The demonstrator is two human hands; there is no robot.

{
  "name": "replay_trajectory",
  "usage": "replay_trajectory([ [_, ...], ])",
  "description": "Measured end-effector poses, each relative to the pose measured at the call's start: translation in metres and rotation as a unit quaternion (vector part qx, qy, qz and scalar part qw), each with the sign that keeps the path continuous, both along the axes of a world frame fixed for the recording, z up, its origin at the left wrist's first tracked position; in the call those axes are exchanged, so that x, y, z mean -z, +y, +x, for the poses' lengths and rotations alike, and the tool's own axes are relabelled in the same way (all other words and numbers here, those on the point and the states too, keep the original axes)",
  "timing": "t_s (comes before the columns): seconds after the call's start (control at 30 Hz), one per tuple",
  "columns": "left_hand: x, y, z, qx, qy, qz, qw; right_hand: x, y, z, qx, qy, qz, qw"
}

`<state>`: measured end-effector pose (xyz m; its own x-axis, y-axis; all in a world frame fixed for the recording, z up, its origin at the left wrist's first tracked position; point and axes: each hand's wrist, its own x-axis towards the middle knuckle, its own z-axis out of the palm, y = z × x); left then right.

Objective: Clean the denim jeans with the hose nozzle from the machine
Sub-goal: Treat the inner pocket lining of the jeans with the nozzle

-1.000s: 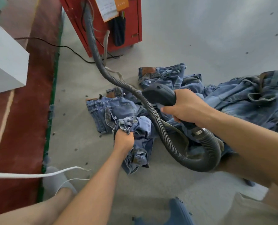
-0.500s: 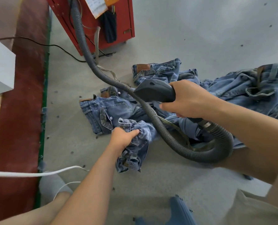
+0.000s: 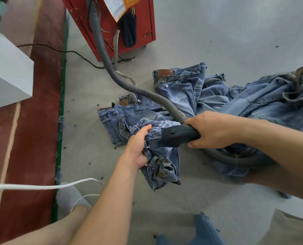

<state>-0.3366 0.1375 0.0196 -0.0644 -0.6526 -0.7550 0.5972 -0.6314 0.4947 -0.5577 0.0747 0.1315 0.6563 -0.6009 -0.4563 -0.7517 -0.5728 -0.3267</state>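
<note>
Several blue denim jeans (image 3: 187, 96) lie crumpled on the grey floor. My left hand (image 3: 138, 147) grips a bunched-up part of one pair (image 3: 161, 165) and lifts it slightly. My right hand (image 3: 212, 129) grips the dark hose nozzle (image 3: 177, 136), whose mouth presses against the bunched denim right beside my left hand. The grey ribbed hose (image 3: 112, 68) runs from the red machine (image 3: 112, 23) across the jeans, loops under my right forearm and joins the nozzle.
A black cable (image 3: 59, 50) trails left from the machine. A white block (image 3: 7, 71) sits on the red floor strip at left. A white cord (image 3: 41, 186) crosses near my socked foot (image 3: 69, 197). More denim (image 3: 207, 232) lies at the bottom edge.
My right hand has brought the nozzle down and left onto the bunched denim. My left hand has shifted its grip and pulled the fabric toward the nozzle.
</note>
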Motion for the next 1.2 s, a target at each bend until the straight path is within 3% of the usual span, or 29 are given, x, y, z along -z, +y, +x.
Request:
replay_trajectory([
  [0.17,-0.012,0.011,0.011,-0.014,0.032,-0.023,0.999,-0.013,-0.001,0.009,0.05,-0.108,0.01,0.993],
  [0.3,-0.028,0.021,0.022,-0.049,0.057,-0.052,0.996,-0.028,-0.003,0.0,-0.003,-0.031,-0.016,0.999],
  [0.4,-0.041,0.032,0.023,-0.056,0.062,-0.052,0.995,-0.027,0.008,0.004,-0.006,-0.051,-0.006,0.999],
  [0.57,-0.07,0.062,0.018,0.004,-0.059,-0.051,0.997,-0.049,0.012,0.011,0.071,-0.195,-0.024,0.978],
  [0.73,-0.09,0.1,0.026,0.037,-0.235,-0.123,0.964,-0.078,0.005,-0.017,0.075,-0.176,-0.045,0.981],
  [0.83,-0.093,0.109,0.019,0.078,-0.237,-0.189,0.95,-0.084,0.017,-0.019,0.023,-0.134,0.007,0.991],
  [1.03,-0.092,0.093,0.01,0.166,-0.323,-0.227,0.904,-0.084,0.043,-0.003,-0.012,-0.117,0.124,0.985],
  [1.13,-0.092,0.083,0.003,0.198,-0.318,-0.242,0.895,-0.079,0.047,0.016,0.04,-0.169,0.105,0.979],
  [1.2,-0.093,0.075,0.003,0.195,-0.262,-0.259,0.909,-0.073,0.043,0.023,0.117,-0.212,0.064,0.968],
])
